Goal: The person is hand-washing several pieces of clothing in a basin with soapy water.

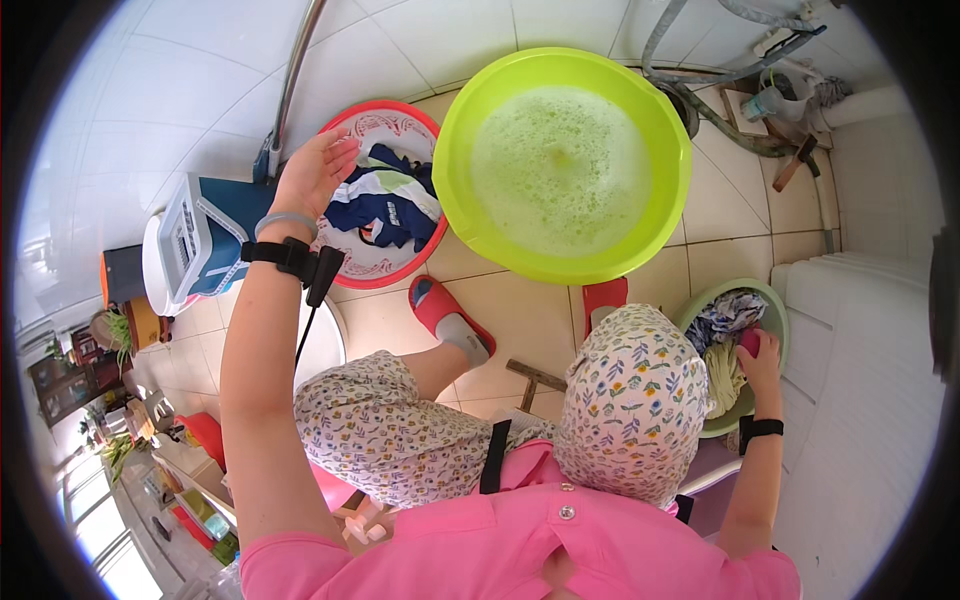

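Observation:
My left hand (321,172), its fingers apart and holding nothing, is raised over the left side of a red-rimmed basin (341,279). Navy, white and green clothing (394,206) lies in that basin. At the right, my right hand (761,364) reaches into a pale green basin (780,315) and grips a dark pink item (750,341) whose kind I cannot tell. Beside it are a patterned blue and white cloth (727,319) and a yellow-green cloth (724,379). In front stands a large lime-green basin (469,244) of foamy water (559,172).
A blue and white mop bucket (225,232) stands left, near a metal pole (296,75). Hoses (720,120) and a brush with a wooden handle (787,172) lie at the upper right. A white ribbed panel (847,337) stands on the right. A wooden-framed tool (532,379) lies between my legs.

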### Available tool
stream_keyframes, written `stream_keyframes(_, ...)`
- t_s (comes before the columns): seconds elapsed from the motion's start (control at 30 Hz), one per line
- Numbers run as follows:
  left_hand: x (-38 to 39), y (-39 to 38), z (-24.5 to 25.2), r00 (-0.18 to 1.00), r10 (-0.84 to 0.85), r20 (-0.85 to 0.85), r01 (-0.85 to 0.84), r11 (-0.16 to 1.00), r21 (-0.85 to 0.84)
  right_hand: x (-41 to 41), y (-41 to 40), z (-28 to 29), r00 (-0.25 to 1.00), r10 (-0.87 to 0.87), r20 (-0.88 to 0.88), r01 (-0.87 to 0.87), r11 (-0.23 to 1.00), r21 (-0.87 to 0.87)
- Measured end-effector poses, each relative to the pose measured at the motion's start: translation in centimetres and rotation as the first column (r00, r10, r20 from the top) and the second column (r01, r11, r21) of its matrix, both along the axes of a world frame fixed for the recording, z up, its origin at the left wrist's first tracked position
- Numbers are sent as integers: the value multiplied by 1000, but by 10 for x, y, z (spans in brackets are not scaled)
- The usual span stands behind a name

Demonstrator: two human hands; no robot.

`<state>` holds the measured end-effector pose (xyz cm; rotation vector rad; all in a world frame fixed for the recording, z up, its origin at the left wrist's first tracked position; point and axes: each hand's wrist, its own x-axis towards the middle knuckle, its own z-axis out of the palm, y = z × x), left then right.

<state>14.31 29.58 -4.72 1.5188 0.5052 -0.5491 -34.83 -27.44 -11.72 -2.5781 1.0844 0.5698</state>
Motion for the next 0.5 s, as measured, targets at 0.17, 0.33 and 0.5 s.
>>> stream_keyframes(0.17, 8, 72, -20, 995, 99, -35, -93, 986, 137, 9, 22, -24, 928, 111, -356, -144, 987, -66)
stream_keyframes(0.33, -18, 113, -83, 995, -27, -100, 62, 929, 366, 48, 17, -12, 871, 119, -476, -207, 969, -137)
stream_keyframes(0.5, -35, 88, -183, 937, -345, -58, 323, 791, 520, -56, -96, -99, 891, -102, -442, -124, 883, -453)
